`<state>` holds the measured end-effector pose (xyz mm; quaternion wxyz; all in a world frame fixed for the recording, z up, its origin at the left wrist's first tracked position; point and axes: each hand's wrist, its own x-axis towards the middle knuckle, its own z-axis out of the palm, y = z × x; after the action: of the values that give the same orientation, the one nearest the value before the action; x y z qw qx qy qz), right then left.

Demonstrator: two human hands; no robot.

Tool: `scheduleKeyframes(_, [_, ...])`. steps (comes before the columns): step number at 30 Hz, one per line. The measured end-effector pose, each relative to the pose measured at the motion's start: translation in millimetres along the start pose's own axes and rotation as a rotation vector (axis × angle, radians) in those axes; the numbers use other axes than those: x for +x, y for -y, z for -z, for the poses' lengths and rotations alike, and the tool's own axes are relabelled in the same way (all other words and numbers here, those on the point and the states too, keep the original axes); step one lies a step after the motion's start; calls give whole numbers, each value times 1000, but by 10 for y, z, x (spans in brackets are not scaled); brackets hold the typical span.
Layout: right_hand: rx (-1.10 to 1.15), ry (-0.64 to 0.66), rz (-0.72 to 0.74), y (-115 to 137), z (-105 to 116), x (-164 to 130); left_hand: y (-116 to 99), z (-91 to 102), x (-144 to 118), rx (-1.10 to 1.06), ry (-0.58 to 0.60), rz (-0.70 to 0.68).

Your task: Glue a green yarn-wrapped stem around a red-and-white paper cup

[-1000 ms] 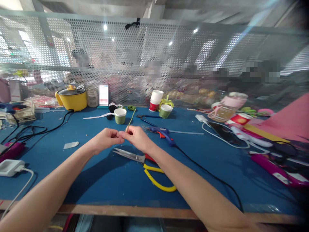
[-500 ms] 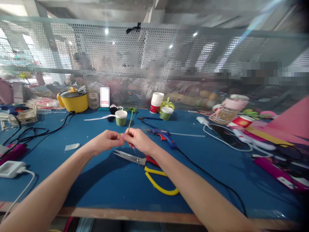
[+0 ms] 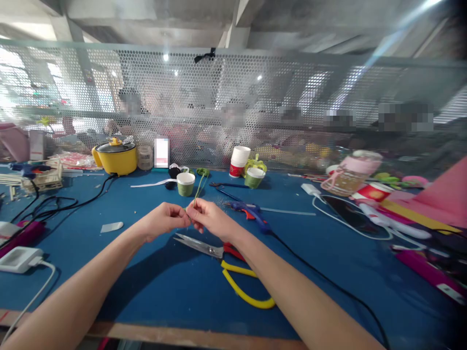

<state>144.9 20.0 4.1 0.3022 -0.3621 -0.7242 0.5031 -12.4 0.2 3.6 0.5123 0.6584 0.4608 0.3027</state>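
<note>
My left hand (image 3: pixel 170 219) and my right hand (image 3: pixel 208 217) meet above the middle of the blue table, fingertips pinched together. Between them runs green yarn (image 3: pixel 200 187), which leads back to a small green bundle (image 3: pixel 203 172) on the table. Both hands pinch the yarn; the exact spot is hidden by the fingers. Just beneath lie large scissors (image 3: pixel 211 250) with red and yellow handles, blades slightly apart. A green and white paper cup (image 3: pixel 186 184) stands just beyond my left hand. To the right of my right hand rests a blue glue gun (image 3: pixel 251 212).
Pliers (image 3: pixel 229 188) lie behind the glue gun, near another green cup (image 3: pixel 254 178) and stacked paper cups (image 3: pixel 240 160). A yellow pot (image 3: pixel 116 159) stands at the back left. At right are a phone (image 3: pixel 352 214), a pink-topped jar (image 3: pixel 352 172) and cables. A perforated screen (image 3: pixel 204 107) closes off the back.
The view has tilted up slightly, so everything sits lower in the picture. My hands stay together on the green yarn, with only small finger movement.
</note>
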Motion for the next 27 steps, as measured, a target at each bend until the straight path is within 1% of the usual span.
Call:
scheduleKeyframes(2, [69,37,1,-3,10,0,6,6,-1,-14,12,-1])
scheduleKeyframes(4, [55,39,-8,0,13,-1,5,11,-4,-1,19,3])
scheduleKeyframes(8, [-62,-32,-12,12,6,-7,-8,30,-17,43,26,-10])
scheduleKeyframes(12, [-159,-59,-2,5,1,-5,-27,31,-31,61,5,-20])
scheduleKeyframes(18, [-237,-151,9,-15,-22,8,-7,-17,-15,32,-23,-46])
scheduleKeyframes(20, [-208,-133,4,-13,-26,9,7,-23,-4,14,-15,-47])
scheduleKeyframes(25, [36,38,35,-14,-10,10,32,2,5,-11,24,-8])
scheduleKeyframes(27, [37,42,29,-25,-4,14,33,18,1,-6,28,-11])
